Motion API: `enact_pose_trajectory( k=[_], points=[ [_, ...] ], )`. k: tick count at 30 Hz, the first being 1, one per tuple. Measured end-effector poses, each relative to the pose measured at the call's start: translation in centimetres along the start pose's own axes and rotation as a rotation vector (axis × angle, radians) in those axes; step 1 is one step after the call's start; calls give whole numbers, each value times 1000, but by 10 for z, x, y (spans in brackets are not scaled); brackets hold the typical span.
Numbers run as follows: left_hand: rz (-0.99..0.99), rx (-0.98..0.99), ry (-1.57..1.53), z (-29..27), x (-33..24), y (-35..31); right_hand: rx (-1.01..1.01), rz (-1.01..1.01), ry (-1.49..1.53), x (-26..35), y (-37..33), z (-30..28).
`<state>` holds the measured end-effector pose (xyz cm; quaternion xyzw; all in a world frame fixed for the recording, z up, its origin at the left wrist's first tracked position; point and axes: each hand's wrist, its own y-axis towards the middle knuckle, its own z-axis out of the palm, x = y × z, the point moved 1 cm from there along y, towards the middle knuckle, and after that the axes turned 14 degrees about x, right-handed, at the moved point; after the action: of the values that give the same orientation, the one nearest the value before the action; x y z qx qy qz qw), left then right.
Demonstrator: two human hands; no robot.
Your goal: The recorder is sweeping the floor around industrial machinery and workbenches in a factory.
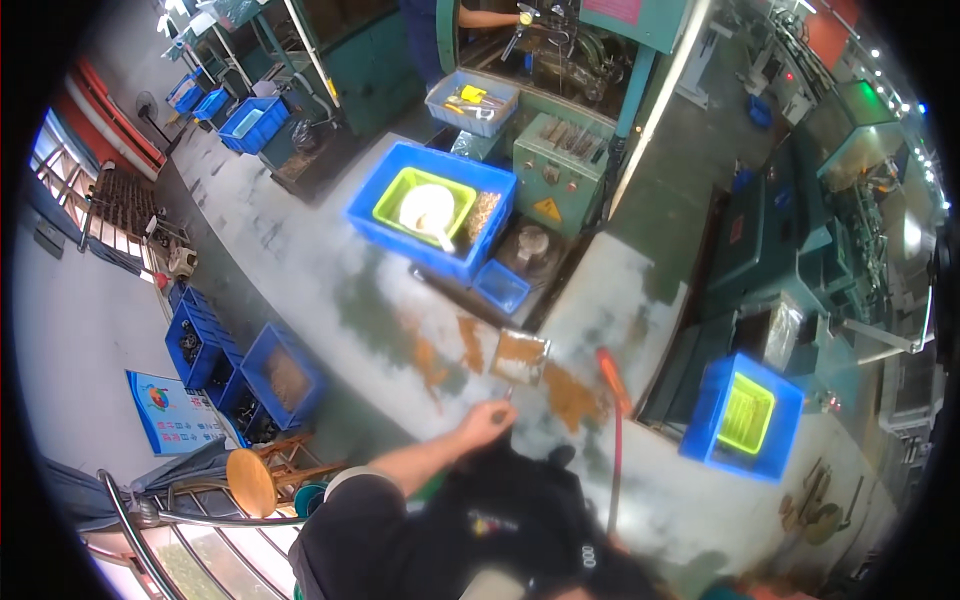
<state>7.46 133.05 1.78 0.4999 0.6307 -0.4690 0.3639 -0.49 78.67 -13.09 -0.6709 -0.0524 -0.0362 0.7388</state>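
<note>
My left hand is closed round the short handle of a flat square shovel. The shovel rests on the floor ahead of me, with pale brown material on its blade. Loose brown powder lies on the floor to the right of it, with smaller patches to its left. Right of the powder stands a long red pole with an orange-red head, which looks like a broom. The pole's lower end runs down to my right hand, which shows only in part and blurred near the bottom edge.
A large blue bin holding a green basket stands ahead, by a green machine where another person works. Another blue bin stands at right, and hand tools lie behind it. More blue bins and a wooden stool are at left.
</note>
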Motion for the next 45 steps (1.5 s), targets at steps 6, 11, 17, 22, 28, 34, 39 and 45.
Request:
enact_pose_trajectory(
  k=[6,11,17,22,28,34,39,45],
  points=[
    [-12,31,-55,-10,1,27,-166,-791,-1459,99,-70,73],
    [-49,25,-94,-6,-16,27,-122,-284,-434,240,-69,163],
    [-125,-49,-94,28,-39,20,-67,-539,-416,406,-24,186],
    [-209,-94,-115,74,-50,20,-117,-488,-588,555,57,154],
    [-407,-177,-94,90,-68,18,-54,-352,-656,507,97,157],
    [-314,-125,-287,74,-40,27,-125,-562,-1385,227,97,-42],
    [-268,-26,-259,49,-15,3,-95,136,-849,186,-128,99],
    [-198,32,-242,11,-7,-10,-84,247,-367,168,-207,124]
  ],
)
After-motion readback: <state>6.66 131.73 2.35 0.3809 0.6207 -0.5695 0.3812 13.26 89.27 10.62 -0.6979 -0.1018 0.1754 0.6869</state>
